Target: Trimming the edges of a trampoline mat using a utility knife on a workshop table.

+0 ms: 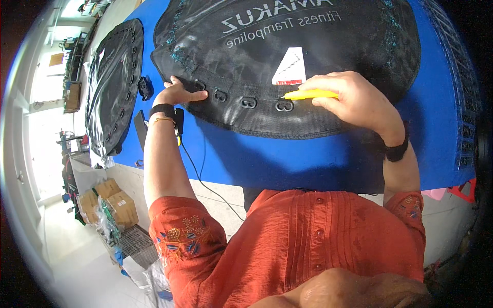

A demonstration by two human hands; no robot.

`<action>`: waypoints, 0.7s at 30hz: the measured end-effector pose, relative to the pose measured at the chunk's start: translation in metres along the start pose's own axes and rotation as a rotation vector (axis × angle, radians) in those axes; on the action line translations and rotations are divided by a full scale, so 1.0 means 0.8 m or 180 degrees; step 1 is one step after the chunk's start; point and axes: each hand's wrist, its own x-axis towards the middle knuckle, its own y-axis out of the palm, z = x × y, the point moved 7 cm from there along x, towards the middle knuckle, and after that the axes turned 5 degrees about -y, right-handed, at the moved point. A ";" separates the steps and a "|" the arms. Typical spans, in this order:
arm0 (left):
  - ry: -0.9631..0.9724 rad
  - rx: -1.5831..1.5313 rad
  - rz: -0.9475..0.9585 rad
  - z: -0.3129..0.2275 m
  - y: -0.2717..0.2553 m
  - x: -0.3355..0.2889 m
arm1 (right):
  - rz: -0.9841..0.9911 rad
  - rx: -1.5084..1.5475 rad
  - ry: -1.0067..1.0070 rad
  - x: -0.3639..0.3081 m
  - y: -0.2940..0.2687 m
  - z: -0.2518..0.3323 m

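A black trampoline mat with light lettering lies in front of me, a row of black plastic rings along its near edge. At the mat's near left edge, my left hand grips the rim, its thumb on top beside the end ring. My right hand holds a slim yellow pen-like tool. The tool's dark tip meets the edge band just above a ring; whether it is a marker or a seam tool is unclear. Just beyond the tip, a white paper piece with a red strip lies on the mat.
A blue table carries the work. Another black mat lies at the left, with a black clip-like object beside it. A dark cable hangs over the near edge. Cardboard boxes stand on a wire crate at lower left.
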 end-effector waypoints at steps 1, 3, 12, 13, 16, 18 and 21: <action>-0.0019 -0.0046 -0.0048 0.004 0.003 0.006 | 0.0050 -0.0058 0.0084 0.001 -0.001 0.003; -0.0043 -0.0093 -0.0098 0.013 0.007 0.018 | 0.0098 -0.0115 0.0163 0.001 0.001 0.007; -0.0026 -0.0282 -0.0204 0.010 0.001 0.014 | 0.0113 -0.0240 0.0207 -0.007 0.004 0.014; -0.0018 -0.0295 -0.0221 0.009 0.000 0.014 | 0.0062 -0.0376 0.0255 -0.011 0.006 0.010; -0.0028 -0.0237 -0.0250 0.004 -0.004 0.004 | 0.0056 -0.0483 0.0313 -0.010 0.005 0.011; -0.0050 -0.0167 -0.0258 0.002 -0.005 0.001 | 0.0103 -0.0448 0.0321 -0.010 0.006 0.011; -0.0086 -0.0224 -0.0275 0.008 -0.004 0.002 | -0.0011 -0.0517 0.0284 -0.011 0.002 0.014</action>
